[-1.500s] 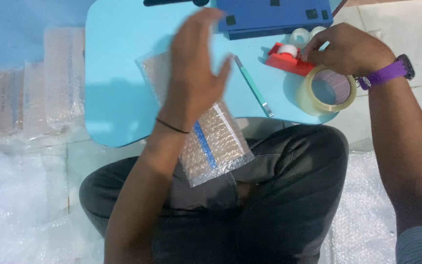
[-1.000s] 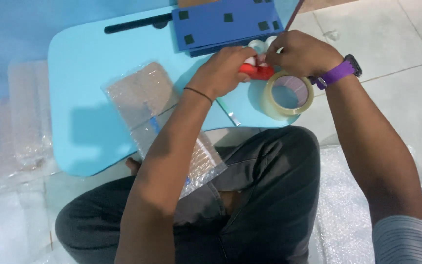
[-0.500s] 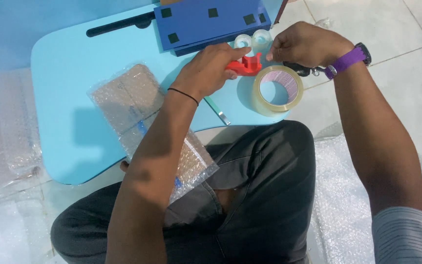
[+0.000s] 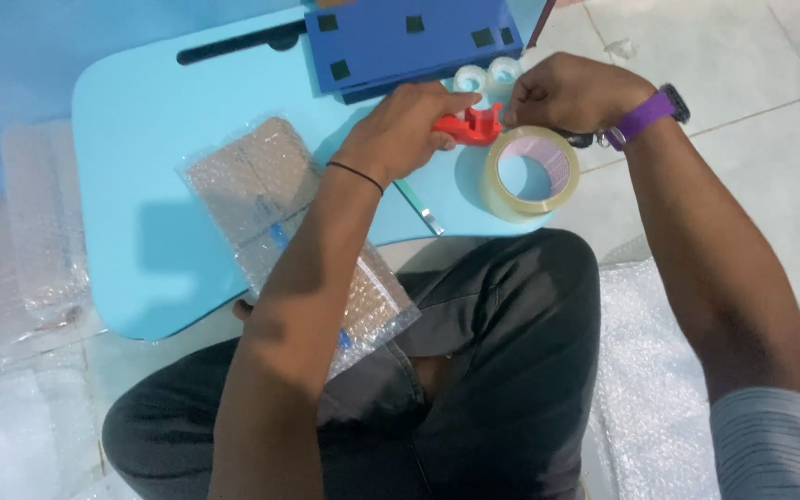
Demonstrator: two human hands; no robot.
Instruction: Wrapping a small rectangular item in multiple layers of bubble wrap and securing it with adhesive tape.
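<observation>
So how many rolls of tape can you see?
3: a big clear roll at the table edge, and two small white rolls behind the red dispenser. More may be hidden.

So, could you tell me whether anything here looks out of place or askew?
Only the bubble-wrapped packet: it lies askew, hanging off the near edge of the blue table onto the person's lap. Nothing looks spilled or damaged.

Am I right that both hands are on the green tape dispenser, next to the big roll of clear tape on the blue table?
Not quite: the tape dispenser is red, not green. The head view shows the left hand and right hand both on it, beside the big roll of clear tape on the blue table.
</observation>
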